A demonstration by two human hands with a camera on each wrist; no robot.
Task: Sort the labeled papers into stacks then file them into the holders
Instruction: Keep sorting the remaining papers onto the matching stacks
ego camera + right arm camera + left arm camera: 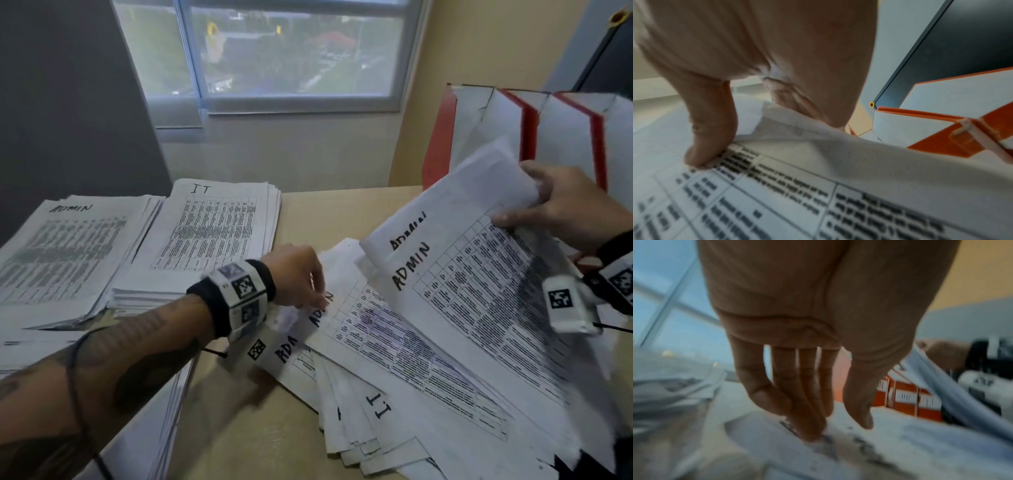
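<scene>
While the right hand (561, 205) pinches raised white printed ADMIN sheets (455, 246), baring labels beneath, the left hand (298, 274), fingers straight, presses the fanned unsorted papers (394, 346); sorted ADMIN stack (65, 246) lies left.

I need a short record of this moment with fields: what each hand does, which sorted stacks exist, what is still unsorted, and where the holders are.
left hand: left hand with fingertips on a sheet marked ADMIN in the unsorted pile
right hand: right hand grips lifted ADMIN sheets, thumb on top
sorted stacks: ADMIN stack far left; IT stack beside it
unsorted: fanned pile on the desk, with ADMIN and IT sheets mixed
holders: red-and-white file holders standing at far right, behind the right hand
</scene>
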